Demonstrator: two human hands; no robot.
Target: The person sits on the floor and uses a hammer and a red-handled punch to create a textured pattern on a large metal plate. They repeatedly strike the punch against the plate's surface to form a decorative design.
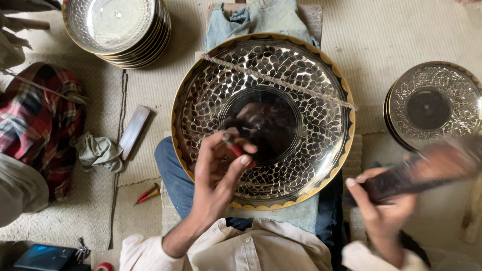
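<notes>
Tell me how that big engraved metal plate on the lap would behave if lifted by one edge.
The engraved plate looks rigid metal, so it likely stays stiff. Its polished, mirror-like surface may be slippery under fingers. Wide and shallow, resting on cloth with a cord across it, it probably tilts rather than rolls. The left hand holds a small tool over it.

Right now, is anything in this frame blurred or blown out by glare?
In the head view, the right hand and the dark flat tool it holds are smeared by motion blur; the left hand, pinching a small red-tipped tool, is sharp. The large engraved tray throws bright specular glints, and the stacked plates show washed-out glare.
</notes>
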